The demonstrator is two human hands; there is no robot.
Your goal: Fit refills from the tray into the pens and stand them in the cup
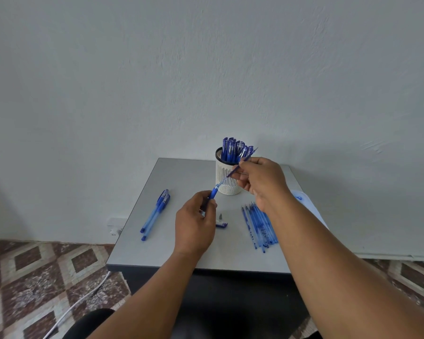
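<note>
My left hand (195,222) grips a blue pen barrel (213,192) by its rubber grip, above the middle of the table. My right hand (260,179) pinches a thin blue refill (228,176) whose lower end sits in the barrel's open end; its upper end pokes out past my fingers. Behind it stands a white slotted cup (227,178) holding several blue pens (233,149). Several loose refills (258,225) lie in a row on the right, partly under my right forearm. A pen tip piece (220,216) and a pen cap (222,225) lie by my left hand.
Two blue pens (156,214) lie side by side on the left of the grey table (157,253). A pale tray edge (304,199) shows at the table's right behind my forearm. A white wall is close behind; a white cable (83,299) runs over the patterned floor.
</note>
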